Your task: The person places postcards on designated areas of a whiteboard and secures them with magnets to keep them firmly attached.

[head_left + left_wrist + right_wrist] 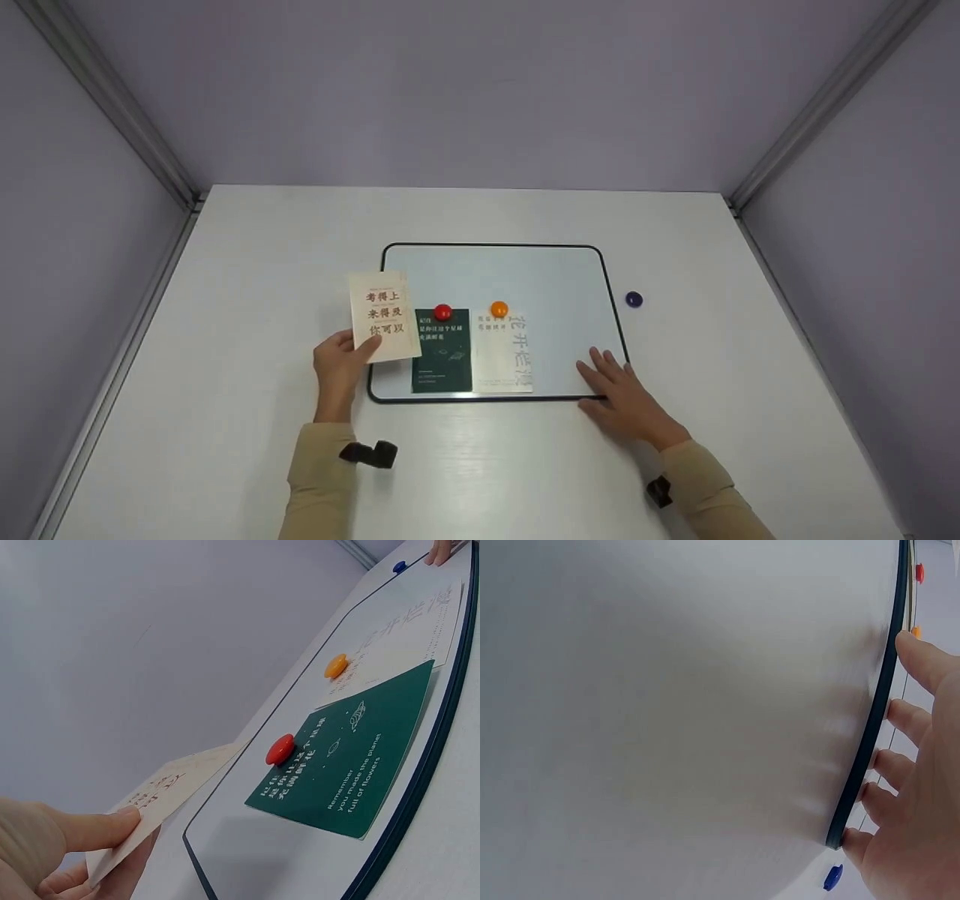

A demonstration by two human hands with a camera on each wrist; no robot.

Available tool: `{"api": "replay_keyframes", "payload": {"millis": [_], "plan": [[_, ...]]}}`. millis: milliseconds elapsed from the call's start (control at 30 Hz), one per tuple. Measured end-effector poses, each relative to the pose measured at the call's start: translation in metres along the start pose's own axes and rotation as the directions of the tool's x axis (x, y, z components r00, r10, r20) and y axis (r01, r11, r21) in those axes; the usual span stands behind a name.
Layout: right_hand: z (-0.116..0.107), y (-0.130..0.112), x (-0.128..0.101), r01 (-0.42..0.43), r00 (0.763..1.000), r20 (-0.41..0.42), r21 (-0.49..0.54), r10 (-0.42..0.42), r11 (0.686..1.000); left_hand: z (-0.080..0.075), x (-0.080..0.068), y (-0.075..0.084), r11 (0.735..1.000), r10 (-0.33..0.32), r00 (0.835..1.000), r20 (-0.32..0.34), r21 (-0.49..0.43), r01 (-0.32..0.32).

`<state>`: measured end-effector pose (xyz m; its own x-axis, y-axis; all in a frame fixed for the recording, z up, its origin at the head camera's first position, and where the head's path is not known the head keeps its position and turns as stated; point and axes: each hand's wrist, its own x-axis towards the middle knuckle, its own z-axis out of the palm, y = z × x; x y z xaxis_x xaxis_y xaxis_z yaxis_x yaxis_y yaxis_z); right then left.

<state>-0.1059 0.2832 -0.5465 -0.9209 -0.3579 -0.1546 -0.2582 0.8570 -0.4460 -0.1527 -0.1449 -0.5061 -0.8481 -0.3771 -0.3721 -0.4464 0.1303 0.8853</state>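
Observation:
My left hand pinches a cream card with brown-red characters, thumb on its printed face, raised over the left edge of a black-framed whiteboard. Beside it a dark green card lies on the board, a red magnet at its top edge. Next to that, a whitish card with grey lettering has an orange magnet at its top. My right hand rests with spread fingers on the board's lower right corner; in the right wrist view its fingertips touch along the dark frame.
A dark blue magnet lies on the white table, just right of the board. Grey-lilac panels stand behind the table and at both sides. Black straps with small devices sit on both sleeves.

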Motion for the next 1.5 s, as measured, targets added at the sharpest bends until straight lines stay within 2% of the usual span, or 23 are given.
{"api": "replay_keyframes", "payload": {"millis": [467, 700, 900, 1333, 1500], "plan": [[-0.001, 0.001, 0.002, -0.014, 1.000, 0.020, -0.004, 0.014, 1.000, 0.018, -0.011, 0.002, 0.998, 0.045, 0.998, 0.036, 0.030, -0.046], [0.000, 0.003, 0.002, -0.006, 1.000, 0.023, -0.016, 0.007, 1.000, 0.029, -0.014, 0.002, 0.999, 0.029, 0.998, 0.058, 0.019, -0.030], [0.001, 0.004, 0.002, -0.008, 1.000, 0.019, -0.014, 0.008, 1.000, 0.039, -0.018, 0.000, 0.998, 0.050, 0.995, 0.081, 0.038, -0.053], [0.003, 0.001, 0.001, 0.021, 1.000, -0.004, 0.018, -0.021, 1.000, 0.060, -0.033, -0.002, 0.992, 0.121, 0.983, 0.140, 0.000, -0.122], [0.004, 0.001, 0.003, 0.015, 1.000, -0.001, 0.017, -0.014, 1.000, 0.069, -0.037, -0.003, 0.992, 0.124, 0.978, 0.165, -0.026, -0.122]]}}
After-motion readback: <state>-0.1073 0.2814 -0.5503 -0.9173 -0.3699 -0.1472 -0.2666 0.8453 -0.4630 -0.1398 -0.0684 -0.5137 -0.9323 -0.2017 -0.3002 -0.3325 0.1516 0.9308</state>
